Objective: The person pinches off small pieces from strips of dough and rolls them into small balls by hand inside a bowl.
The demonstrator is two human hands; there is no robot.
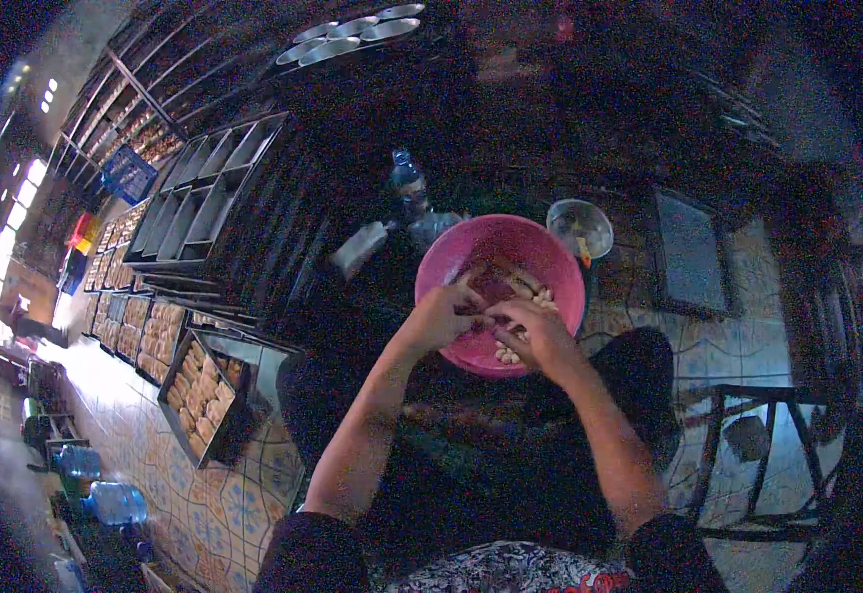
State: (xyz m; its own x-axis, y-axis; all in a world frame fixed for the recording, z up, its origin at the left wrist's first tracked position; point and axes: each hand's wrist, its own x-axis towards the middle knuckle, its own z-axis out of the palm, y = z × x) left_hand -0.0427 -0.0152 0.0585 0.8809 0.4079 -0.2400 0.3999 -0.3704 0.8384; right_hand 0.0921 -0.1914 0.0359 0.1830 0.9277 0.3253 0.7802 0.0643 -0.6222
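A pink basin stands in front of me between my knees. Inside it, mostly along the right side, lie several small pale rounded pieces whose kind I cannot make out. A longer pale piece rests near them. My left hand reaches over the left part of the basin with its fingers curled toward the middle. From the right comes my right hand, its fingertips drawn together close to the left ones. Whatever lies between the fingertips is too small and dark to name.
Behind the basin are a plastic bottle and a metal bowl. A tray of bread rolls stands on the tiled floor at left, beside stacked metal molds. Water jugs are at lower left. A dark metal stand is at right.
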